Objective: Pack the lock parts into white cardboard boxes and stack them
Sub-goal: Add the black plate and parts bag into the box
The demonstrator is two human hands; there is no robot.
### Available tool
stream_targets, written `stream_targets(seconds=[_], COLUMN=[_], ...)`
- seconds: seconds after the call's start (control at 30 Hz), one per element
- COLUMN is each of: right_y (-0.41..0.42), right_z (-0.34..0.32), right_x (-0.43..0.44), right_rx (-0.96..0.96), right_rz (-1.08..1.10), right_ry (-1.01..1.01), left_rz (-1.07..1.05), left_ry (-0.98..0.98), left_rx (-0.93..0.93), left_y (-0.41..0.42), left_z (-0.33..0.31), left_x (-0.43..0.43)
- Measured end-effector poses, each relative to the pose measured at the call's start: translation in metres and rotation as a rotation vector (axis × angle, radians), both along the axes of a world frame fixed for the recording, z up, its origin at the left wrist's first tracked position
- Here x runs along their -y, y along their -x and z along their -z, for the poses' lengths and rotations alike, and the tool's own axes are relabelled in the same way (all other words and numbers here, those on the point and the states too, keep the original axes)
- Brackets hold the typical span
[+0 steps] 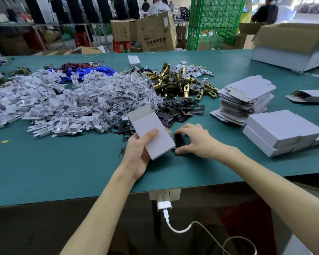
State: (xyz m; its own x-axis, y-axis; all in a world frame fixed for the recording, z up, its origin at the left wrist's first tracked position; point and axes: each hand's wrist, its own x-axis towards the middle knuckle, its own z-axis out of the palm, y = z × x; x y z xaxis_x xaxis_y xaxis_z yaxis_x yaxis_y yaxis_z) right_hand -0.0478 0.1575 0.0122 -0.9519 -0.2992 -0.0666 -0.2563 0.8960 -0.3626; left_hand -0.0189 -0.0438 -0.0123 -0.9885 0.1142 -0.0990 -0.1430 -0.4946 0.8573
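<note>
My left hand point(139, 151) grips a small white cardboard box point(151, 131), tilted, with its far flap open. Right beside the box, my right hand point(193, 139) curls over a black lock plate point(179, 140) lying on the green table point(53, 162), thumb and fingers closed on its edges. More black plates point(180, 109) are heaped just beyond. Behind them lie brass latch bolts point(175, 80), clear bags of small parts point(122, 96) and white plastic pieces point(44, 102).
Closed white boxes point(282, 133) are stacked at the right, behind them a pile of flat box blanks point(247, 98). A large open carton point(293, 46) stands at the far right. A white charger and cable point(164, 207) hang under the table's front edge.
</note>
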Motion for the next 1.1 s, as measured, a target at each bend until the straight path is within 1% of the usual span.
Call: stream_targets(seconds=[0.17,0.23,0.33,0.4,0.47,0.5,0.57,0.7,0.77,0.87,0.9,0.97,1.03,1.1], right_y=[0.001,0.000,0.001,0.003,0.005,0.005,0.004,0.005,0.007,0.006,0.006,0.006,0.008,0.009], right_z=[-0.006,-0.005,-0.004,-0.007,-0.013,-0.016,-0.024,-0.050,-0.066,-0.085,-0.089,-0.096,-0.100,-0.103], right_x=[0.001,0.000,-0.004,-0.008,-0.011,-0.012,-0.014,-0.016,-0.015,-0.005,-0.001,0.010,0.022,0.034], right_rx=[-0.003,-0.033,-0.108,-0.059,0.063,0.109,0.134,0.185,0.218,0.245,0.223,0.129,0.029,-0.071], right_rz=[0.025,0.034,0.107,0.168,0.178,0.175,0.186,0.264,0.294,0.240,0.213,0.156,0.094,0.025], right_ry=[0.056,0.119,0.227,0.266,0.336,0.384,0.523,0.931,1.056,1.214,1.230,1.160,0.993,0.762], left_rz=[0.001,0.011,0.044,0.052,0.045,0.038,0.034,0.050,0.070,0.091,0.090,0.090,0.098,0.103], left_ry=[0.051,0.075,0.109,0.127,0.133,0.138,0.146,0.158,0.168,0.183,0.186,0.196,0.212,0.218], left_rx=[0.009,0.011,0.001,-0.007,-0.002,0.003,0.006,0.003,-0.007,-0.023,-0.025,-0.029,-0.035,-0.038], left_y=[-0.002,-0.003,-0.003,-0.002,-0.001,-0.001,-0.001,-0.003,-0.004,-0.004,-0.004,-0.004,-0.005,-0.005], left_z=[-0.001,0.000,0.001,0.003,0.005,0.005,0.005,0.004,0.004,0.004,0.004,0.003,0.003,0.004], left_x=[-0.001,-0.001,-0.002,-0.002,-0.002,-0.002,-0.003,-0.002,-0.002,-0.002,-0.002,-0.002,-0.002,-0.001])
